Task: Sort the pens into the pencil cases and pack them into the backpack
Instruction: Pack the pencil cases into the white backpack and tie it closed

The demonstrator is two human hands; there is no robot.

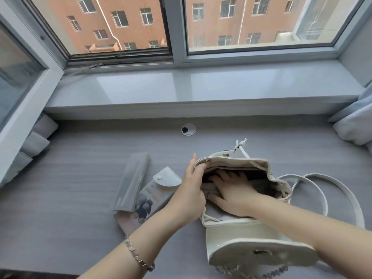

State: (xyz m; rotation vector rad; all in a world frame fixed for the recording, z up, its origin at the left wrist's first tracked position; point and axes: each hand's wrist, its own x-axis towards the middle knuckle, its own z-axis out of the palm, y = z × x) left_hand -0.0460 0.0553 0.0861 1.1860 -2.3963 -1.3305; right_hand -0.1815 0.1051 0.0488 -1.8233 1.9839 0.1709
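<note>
A cream backpack point(247, 236) stands on the grey desk with its mouth wide open. My left hand point(191, 190) grips the left rim of the opening, fingers hooked over the edge. My right hand point(231, 192) reaches inside the bag, fingers spread flat on something grey within; what it touches is partly hidden. Left of the bag lie a long frosted grey pencil case point(131, 182) and a flatter case with a snap flap and a dark flower print point(153, 196), partly under my left forearm. No loose pens show.
The backpack's white straps point(322, 190) loop on the desk to the right. A cable grommet point(188, 129) sits at the desk's back edge under the window sill point(201, 87). Pale cushions point(354, 125) lie at far right, grey ones point(38, 137) at far left.
</note>
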